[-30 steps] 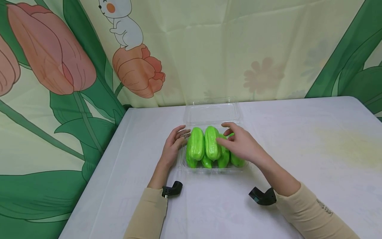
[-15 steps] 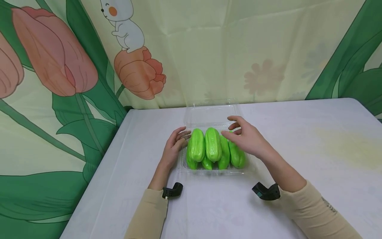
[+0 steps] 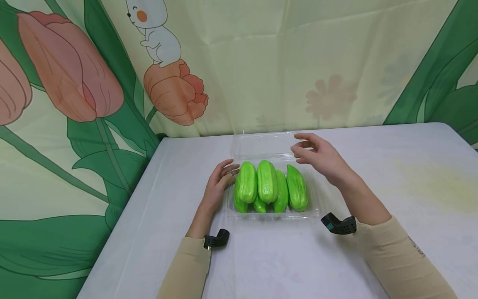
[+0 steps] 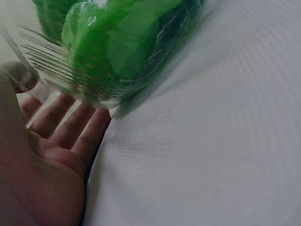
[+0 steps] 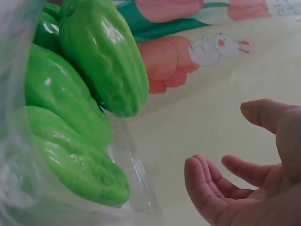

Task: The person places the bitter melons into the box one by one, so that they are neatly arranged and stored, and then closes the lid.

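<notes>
Hanging across the far side and the left, a curtain (image 3: 261, 62) printed with tulips and a small white animal backs a table (image 3: 392, 232) under a pale cloth. Left of centre, the left hand (image 3: 218, 187) lies on the cloth with its fingers straight, their tips touching the left wall of a clear tray (image 3: 315, 207); the left wrist view shows the same fingers (image 4: 70, 127) flat beside and partly under the ribbed plastic corner, holding nothing. A tan sleeve (image 3: 184, 268) covers that forearm, and a black wrist camera (image 3: 216, 239) sits at the cuff. At the table's middle the tray holds the gourds (image 3: 267, 182), glossy green and lengthwise ridged, piled in two layers: two on top at the left, others below and to the right, the rightmost lying just beside the right wall. Just beyond the tray, its lid (image 3: 267, 143) lies open on the table toward the curtain. Right of the gourds, the right hand (image 3: 317, 155) hovers above the tray's far right corner, near the lid's right edge, fingers loosely spread and slightly bent, gripping nothing; whether a fingertip touches the lid cannot be told. In the right wrist view its fingers (image 5: 211, 188) curve in open air, apart from the gourds.
</notes>
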Motion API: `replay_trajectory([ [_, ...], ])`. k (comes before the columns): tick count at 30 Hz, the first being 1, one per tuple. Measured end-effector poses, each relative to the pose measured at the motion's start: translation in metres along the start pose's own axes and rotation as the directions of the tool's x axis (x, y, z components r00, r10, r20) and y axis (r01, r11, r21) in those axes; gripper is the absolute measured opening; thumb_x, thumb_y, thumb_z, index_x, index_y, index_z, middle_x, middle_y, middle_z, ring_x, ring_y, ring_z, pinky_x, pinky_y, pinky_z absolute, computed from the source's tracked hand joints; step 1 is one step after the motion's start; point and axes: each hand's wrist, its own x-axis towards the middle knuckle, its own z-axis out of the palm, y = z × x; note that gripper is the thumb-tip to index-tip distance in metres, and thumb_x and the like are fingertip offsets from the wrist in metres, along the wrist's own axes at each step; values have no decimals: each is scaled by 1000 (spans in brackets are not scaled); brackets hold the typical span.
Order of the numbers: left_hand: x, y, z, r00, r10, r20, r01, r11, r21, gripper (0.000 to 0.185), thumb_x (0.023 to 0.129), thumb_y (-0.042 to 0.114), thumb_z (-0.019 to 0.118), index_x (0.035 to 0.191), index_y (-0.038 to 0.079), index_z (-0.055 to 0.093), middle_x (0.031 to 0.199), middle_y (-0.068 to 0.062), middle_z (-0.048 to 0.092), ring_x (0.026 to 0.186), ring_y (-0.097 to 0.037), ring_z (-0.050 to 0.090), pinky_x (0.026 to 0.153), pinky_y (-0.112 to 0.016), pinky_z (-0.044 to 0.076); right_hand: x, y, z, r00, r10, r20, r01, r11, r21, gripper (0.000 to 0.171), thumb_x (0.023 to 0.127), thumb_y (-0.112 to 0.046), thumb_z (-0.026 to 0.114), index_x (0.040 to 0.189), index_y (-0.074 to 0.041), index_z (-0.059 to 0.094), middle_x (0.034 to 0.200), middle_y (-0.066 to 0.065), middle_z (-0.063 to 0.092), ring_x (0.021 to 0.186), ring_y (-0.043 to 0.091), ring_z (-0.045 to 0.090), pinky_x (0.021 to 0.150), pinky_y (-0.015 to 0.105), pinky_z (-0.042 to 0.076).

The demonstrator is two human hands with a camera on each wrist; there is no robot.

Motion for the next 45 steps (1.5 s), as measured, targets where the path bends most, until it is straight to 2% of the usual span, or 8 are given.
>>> replay_trajectory([
  [3, 0, -1, 0, 1000, 2, 2, -2, 1000, -7, 49, 100, 4, 43, 149, -3, 40, 140, -24, 55, 128, -37, 55, 105, -52, 45, 4, 4, -5, 1000, -2, 12, 1, 999, 54, 59, 104, -25, 56, 153, -1, 35, 128, 18, 50, 101, 15, 64, 94, 27, 52],
  [8, 1, -1, 0, 1000, 8, 9, -7, 1000, -22, 47, 101, 4, 43, 148, -3, 40, 141, -25, 54, 129, -38, 54, 104, -51, 45, 9, 12, -13, 1000, 12, 1, -12, 991, 134, 59, 104, -28, 56, 151, 1, 37, 127, 15, 51, 101, 14, 62, 93, 25, 52],
  [13, 1, -2, 0, 1000, 5, 10, -4, 1000, -25, 47, 102, 3, 42, 149, -3, 40, 140, -23, 55, 128, -37, 55, 103, -50, 47, 14, 20, -19, 999, 37, -30, -31, 987, 161, 60, 103, -30, 57, 151, 1, 37, 133, 20, 48, 100, 12, 63, 91, 22, 52],
  [18, 1, -2, 0, 1000, 1, 10, -1, 1000, -24, 47, 102, 3, 40, 149, -4, 39, 140, -24, 55, 128, -37, 55, 103, -49, 47, 19, 28, -24, 995, 83, -56, -71, 980, 185, 61, 104, -29, 55, 151, 4, 35, 136, 22, 46, 100, 10, 63, 91, 21, 52],
  [22, 1, -2, 0, 1000, 4, 9, -3, 1000, -30, 47, 102, 2, 40, 148, -5, 39, 140, -25, 55, 128, -38, 55, 102, -50, 47, 22, 36, -27, 988, 137, -71, -117, 966, 229, 64, 104, -30, 55, 152, 7, 32, 131, 17, 49, 103, 13, 63, 90, 21, 53],
  [29, 1, -2, -1, 1000, 8, 10, -8, 1000, -23, 47, 102, 1, 40, 148, -5, 39, 140, -24, 55, 128, -38, 55, 103, -51, 47, 27, 47, -30, 977, 209, -31, -190, 936, 297, 68, 104, -28, 55, 154, 8, 26, 128, 15, 49, 105, 15, 61, 89, 20, 53],
  [37, 0, -1, -3, 1000, 8, 16, -8, 1000, -21, 48, 101, 2, 42, 149, -4, 40, 140, -23, 55, 128, -37, 55, 103, -50, 47, 33, 62, -27, 968, 251, -6, -236, 921, 310, 66, 104, -26, 55, 151, 10, 27, 124, 12, 50, 103, 13, 60, 87, 20, 53],
  [45, 0, -1, -4, 1000, 5, 22, -5, 1000, -8, 49, 101, 2, 46, 149, -2, 40, 141, -22, 55, 128, -36, 55, 104, -49, 46, 34, 71, -20, 968, 245, 47, -247, 908, 340, 66, 102, -21, 60, 152, 9, 28, 103, -4, 62, 93, 6, 62, 82, 17, 52],
])
